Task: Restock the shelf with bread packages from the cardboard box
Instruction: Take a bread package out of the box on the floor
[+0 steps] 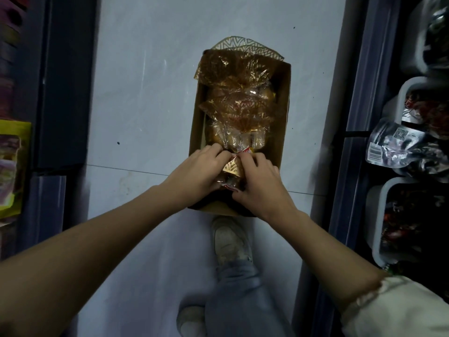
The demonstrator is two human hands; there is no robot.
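An open cardboard box (283, 113) lies on the pale floor in the aisle, seen from above. It holds several bread packages in clear wrap with gold-patterned tops; two of them (237, 69) (239, 127) fill the far and middle parts. At the near end, both hands close around one bread package (232, 166). My left hand (200, 170) grips its left side and my right hand (261, 183) grips its right side. Most of that package is hidden by the fingers.
A dark shelf unit (64, 93) with coloured packets runs along the left. On the right, a shelf (364, 117) carries white bins of dark foil packs (398, 144). My shoe (230, 239) and trouser leg stand just in front of the box.
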